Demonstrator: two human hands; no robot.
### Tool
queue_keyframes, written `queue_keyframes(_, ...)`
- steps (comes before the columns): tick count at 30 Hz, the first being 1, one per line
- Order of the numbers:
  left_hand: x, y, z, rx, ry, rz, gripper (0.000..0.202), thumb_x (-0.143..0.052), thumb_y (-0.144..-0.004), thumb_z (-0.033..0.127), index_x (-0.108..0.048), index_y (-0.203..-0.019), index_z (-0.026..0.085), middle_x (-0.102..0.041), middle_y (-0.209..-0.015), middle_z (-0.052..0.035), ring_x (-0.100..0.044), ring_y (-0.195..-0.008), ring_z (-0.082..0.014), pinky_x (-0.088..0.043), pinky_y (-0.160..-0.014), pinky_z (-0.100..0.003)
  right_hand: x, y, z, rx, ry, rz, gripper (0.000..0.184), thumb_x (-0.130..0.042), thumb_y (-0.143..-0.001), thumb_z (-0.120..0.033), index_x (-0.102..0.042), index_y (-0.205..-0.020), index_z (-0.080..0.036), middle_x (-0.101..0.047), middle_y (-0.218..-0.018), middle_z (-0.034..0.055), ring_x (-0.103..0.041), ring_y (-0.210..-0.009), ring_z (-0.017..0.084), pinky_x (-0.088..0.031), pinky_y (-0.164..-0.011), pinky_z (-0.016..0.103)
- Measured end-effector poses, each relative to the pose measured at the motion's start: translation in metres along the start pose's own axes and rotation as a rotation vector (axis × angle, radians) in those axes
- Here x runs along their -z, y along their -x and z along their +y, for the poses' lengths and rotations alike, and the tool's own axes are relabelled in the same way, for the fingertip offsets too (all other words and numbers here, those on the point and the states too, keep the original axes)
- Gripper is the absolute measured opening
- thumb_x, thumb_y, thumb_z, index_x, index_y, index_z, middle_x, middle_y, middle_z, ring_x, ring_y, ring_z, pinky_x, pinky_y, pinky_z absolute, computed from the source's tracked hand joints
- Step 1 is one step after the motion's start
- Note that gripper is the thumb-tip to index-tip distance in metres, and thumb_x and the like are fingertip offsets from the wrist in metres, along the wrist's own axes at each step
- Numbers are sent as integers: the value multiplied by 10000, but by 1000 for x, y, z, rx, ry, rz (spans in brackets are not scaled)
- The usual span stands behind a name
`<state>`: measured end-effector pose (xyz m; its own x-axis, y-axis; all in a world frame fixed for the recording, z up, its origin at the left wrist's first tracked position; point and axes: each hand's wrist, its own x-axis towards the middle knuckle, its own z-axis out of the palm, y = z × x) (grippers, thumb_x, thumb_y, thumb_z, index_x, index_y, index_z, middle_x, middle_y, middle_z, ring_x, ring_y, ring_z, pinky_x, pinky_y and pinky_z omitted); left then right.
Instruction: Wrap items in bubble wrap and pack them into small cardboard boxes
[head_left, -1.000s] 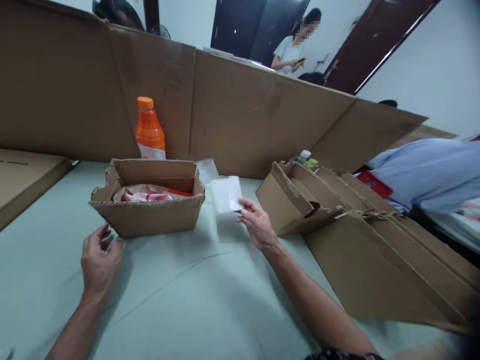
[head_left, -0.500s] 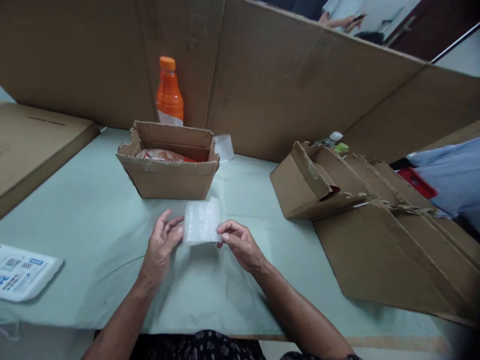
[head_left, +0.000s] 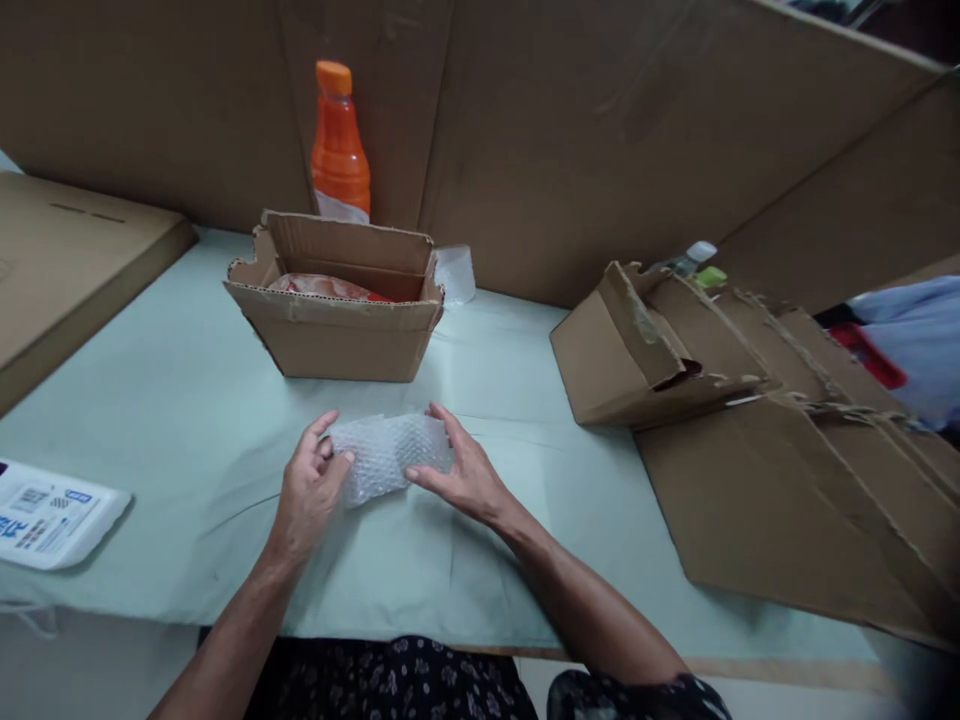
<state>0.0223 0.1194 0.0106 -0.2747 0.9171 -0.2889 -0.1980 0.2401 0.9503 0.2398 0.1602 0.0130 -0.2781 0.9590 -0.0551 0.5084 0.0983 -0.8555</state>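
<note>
A clear piece of bubble wrap (head_left: 386,458) is held over the pale green cloth, close to the table's front half. My left hand (head_left: 309,485) grips its left end, thumb on top and fingers behind. On the right end, my right hand (head_left: 466,470) has its thumb on the near face and its fingers along the far edge. Whether anything lies inside the wrap I cannot tell. Just beyond it stands an open cardboard box (head_left: 349,340) with a red and clear plastic packet (head_left: 326,288) inside.
An orange bottle (head_left: 341,150) stands behind the box, beside a translucent plastic piece (head_left: 455,275). Cardboard boxes (head_left: 750,490) with bottles occupy the right. At left lie a white labelled package (head_left: 64,515) and a flat carton (head_left: 75,270). A cardboard wall (head_left: 570,150) closes the back.
The bubble wrap has gone from a compact folded square to a wider, tilted strip. My right hand has spread across its right end, and the view has tipped slightly downward.
</note>
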Motion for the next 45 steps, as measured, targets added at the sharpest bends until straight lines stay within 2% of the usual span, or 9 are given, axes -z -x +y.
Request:
queue_keyframes(2, 12, -2, -8, -14, -7, 27, 769, -733, -731, 353, -498, -1440, 169, -627, -844, 13, -625, -768, -134, -520, -760, -261, -8, -8, 4, 2, 67, -15, 648, -751, -786, -416, -606, -1373, -182, -720, -1131, 91, -646, -971, 256, -503, -881, 381)
queue_keyframes(5, 33, -5, -14, -106, -18, 159, 715, -760, -731, 357, -541, -1388, 178, -678, -1044, -60, -666, -962, -182, -530, -895, -315, -12, -15, 10, 47, 62, -13, 214, -583, -892, -306, -727, -989, -182, -665, -760, -4, -559, -682, 162, -447, -686, 285)
queue_keyframes(10, 50, -1, 8, -312, -206, 244, 657, -726, -811, 478, -562, -1380, 194, -626, -1373, -143, -606, -1247, -288, -463, -1090, -452, 3, -13, -9, 308, 82, -23, 253, -537, -907, -187, -753, -1028, -236, -772, -978, 37, -679, -881, 209, -472, -821, 338)
queue_keyframes(16, 38, 8, 45, -531, -595, -38, 630, -741, -761, 537, -651, -1308, 238, -657, -1371, -99, -573, -1316, -333, -436, -1134, -478, 28, -2, -59, 595, 240, -163, 374, -505, -919, -105, -742, -1154, -275, -796, -997, 49, -707, -905, 229, -461, -835, 387)
queue_keyframes(21, 44, 9, 31, -344, -661, -202, 506, -651, -807, 499, -696, -1239, 238, -761, -1162, -83, -698, -1092, -289, -533, -967, -415, 38, -12, -66, 552, 172, -82, 315, -538, -936, -152, -759, -1121, -279, -797, -995, 41, -712, -898, 231, -480, -859, 397)
queue_keyframes(25, 50, 18, 5, -172, -666, -262, 488, -553, -847, 467, -681, -1226, 188, -763, -974, -67, -709, -851, -242, -552, -776, -344, 23, -50, -56, 461, 208, -79, 220, -594, -962, -212, -759, -1100, -259, -791, -1058, 37, -714, -931, 220, -495, -874, 375)
queue_keyframes(32, 69, 35, -18, -110, -811, -137, 741, -523, -830, 594, -520, -1421, 148, -690, -751, -9, -641, -632, -214, -500, -637, -324, -3, -79, -36, 459, 428, 58, 329, -683, -915, -207, -696, -1243, -219, -740, -1210, 106, -659, -1136, 287, -469, -984, 452)
queue_keyframes(39, 71, 24, -26, -156, -887, -181, 669, -443, -872, 586, -569, -1393, 186, -638, -725, 14, -611, -608, -197, -506, -632, -315, 48, -93, 3, 355, 399, 251, 234, -570, -946, -180, -745, -1090, -240, -732, -1232, 92, -652, -1187, 258, -473, -1071, 453)
queue_keyframes(45, 63, 19, -40, -175, -897, -192, 602, -453, -901, 636, -661, -1317, 254, -648, -707, 21, -597, -573, -189, -500, -601, -292, 86, -182, -5, 212, 718, 210, 425, -543, -920, -112, -651, -1321, -204, -501, -1557, 110, -524, -1364, 295, -454, -1121, 470)
